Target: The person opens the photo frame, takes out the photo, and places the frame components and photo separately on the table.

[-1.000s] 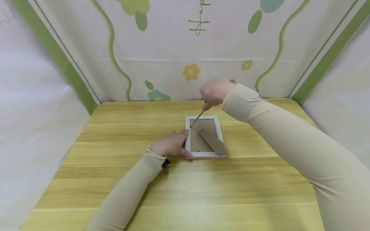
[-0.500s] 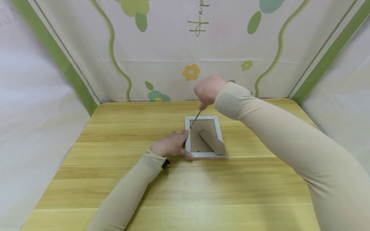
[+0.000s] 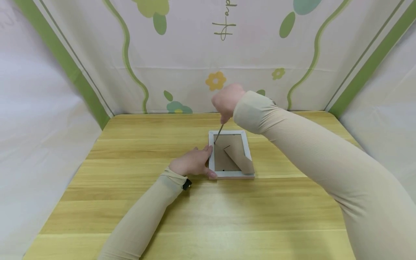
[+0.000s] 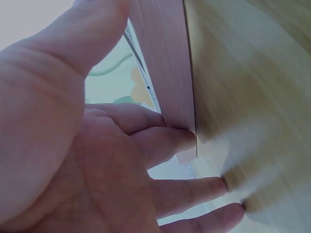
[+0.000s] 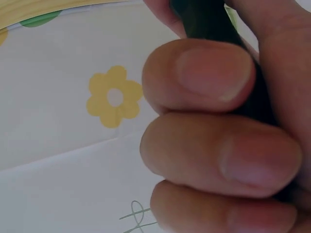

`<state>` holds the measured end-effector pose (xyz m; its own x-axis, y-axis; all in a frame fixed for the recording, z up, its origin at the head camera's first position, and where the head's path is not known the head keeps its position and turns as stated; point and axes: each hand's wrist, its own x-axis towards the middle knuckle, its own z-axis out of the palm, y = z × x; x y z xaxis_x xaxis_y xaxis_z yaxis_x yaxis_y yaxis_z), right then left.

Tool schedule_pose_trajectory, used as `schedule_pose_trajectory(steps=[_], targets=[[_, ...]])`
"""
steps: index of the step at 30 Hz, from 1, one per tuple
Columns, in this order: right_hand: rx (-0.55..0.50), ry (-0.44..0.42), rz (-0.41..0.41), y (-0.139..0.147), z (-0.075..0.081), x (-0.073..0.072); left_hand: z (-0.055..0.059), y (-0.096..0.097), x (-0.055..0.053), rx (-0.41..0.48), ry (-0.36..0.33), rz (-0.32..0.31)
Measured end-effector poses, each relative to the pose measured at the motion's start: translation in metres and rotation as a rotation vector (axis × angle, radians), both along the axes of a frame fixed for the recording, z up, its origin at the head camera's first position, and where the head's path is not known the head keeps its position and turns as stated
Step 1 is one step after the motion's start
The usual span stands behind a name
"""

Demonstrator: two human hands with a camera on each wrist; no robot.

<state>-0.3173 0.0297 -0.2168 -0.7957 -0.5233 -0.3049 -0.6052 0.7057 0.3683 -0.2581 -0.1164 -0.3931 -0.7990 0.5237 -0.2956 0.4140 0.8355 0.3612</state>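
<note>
On the desk [image 3: 208, 216], the left hand [image 3: 192, 163] is pressing spread, nearly straight fingers against the left side of a white frame [image 3: 232, 174], which is lying back up toward the far edge. A brown stand [image 3: 238, 160] is slanting to its near right corner. A thin-shafted tool [image 3: 219, 133] is pointing down at its inner left edge; the right hand [image 3: 228, 101] is curling round the dark handle [image 5: 204, 17]. Behind, a flowered curtain [image 3: 191, 47] is hanging.

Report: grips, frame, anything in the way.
Left grip touching frame, back side up. Right grip round tool, tip at left inner edge. Stand leg across backing, clear of tip.
</note>
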Motion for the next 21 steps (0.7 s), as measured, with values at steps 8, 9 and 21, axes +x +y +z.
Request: schedule_pose_trajectory(steps=[8,9,21], targets=[[0.048,0.014,0.014,-0.013,0.003,0.003,-0.001,0.000,-0.002,-0.023,0.002,-0.002],[0.054,0.018,0.017,-0.015,0.003,0.004,-0.001,0.000,-0.002,-0.027,0.002,-0.003],[0.205,0.074,0.035,-0.034,0.002,0.009,0.000,0.000,-0.001,-0.029,-0.007,0.016]])
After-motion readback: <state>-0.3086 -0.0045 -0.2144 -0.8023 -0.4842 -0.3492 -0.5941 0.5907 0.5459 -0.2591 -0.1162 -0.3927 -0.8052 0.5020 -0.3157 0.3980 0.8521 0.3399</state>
